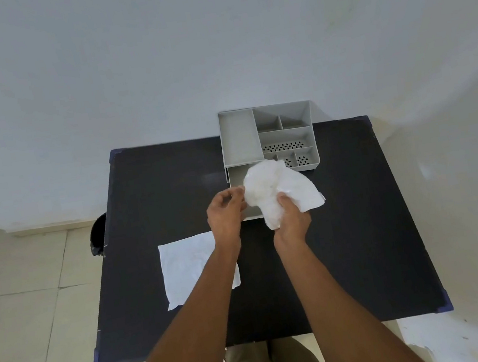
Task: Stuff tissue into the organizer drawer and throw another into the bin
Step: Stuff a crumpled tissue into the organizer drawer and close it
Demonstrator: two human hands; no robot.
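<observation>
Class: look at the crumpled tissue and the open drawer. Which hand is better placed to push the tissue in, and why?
Probably the right hand: it already grips the crumpled tissue just above the open drawer. The left hand only touches the tissue's edge.

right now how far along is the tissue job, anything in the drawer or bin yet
Done: the organizer drawer is pulled open. In hand: the right hand grips a crumpled tissue over the drawer, with the left hand at its edge; it is not stuffed in yet. Left: the second tissue lies flat on the table, untouched, and the bin sits beside the table's left edge.
</observation>
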